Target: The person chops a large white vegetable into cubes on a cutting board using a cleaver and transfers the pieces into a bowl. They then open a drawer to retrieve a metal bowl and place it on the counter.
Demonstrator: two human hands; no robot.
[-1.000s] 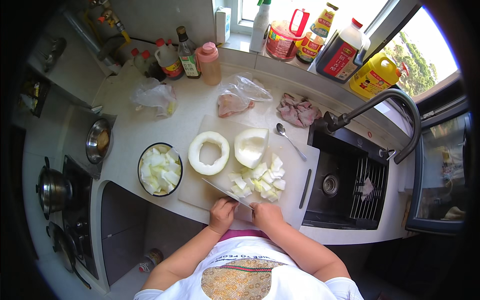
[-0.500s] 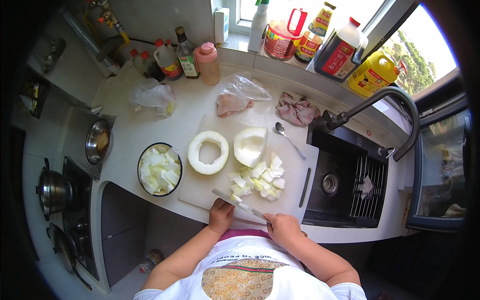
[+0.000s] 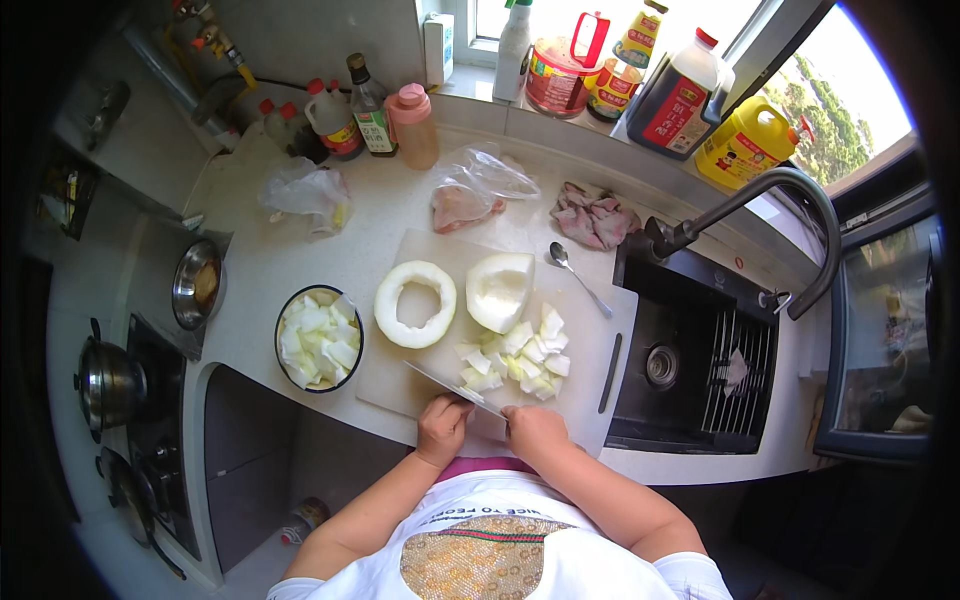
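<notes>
Preparation of a pale melon on a kitchen countertop, viewed from above. A white cutting board is set along the countertop's near edge. The 2 hands are held apart at the near edge of the board, with the knife between them. The handle of the knife is gripped by the right hand, and the blade is slanted over the board, its tip directed toward the far left. The left hand is curled just beside the blade; whether anything is pinched under its fingers cannot be told.

The melon is seen in 3 forms on the board: a melon ring toward the left edge, a hollowed section near the far edge, and a heap of cut pieces between that section and the knife. More pieces are contained in a dark-rimmed bowl, placed beyond the board's left edge. A spoon is laid at the far edge of the board, toward its right corner.

Behind the board, a clear plastic bag with pinkish contents and a crumpled cloth are placed. Bottles are grouped at the countertop's far left corner. A black sink is set beyond the board's right edge.
</notes>
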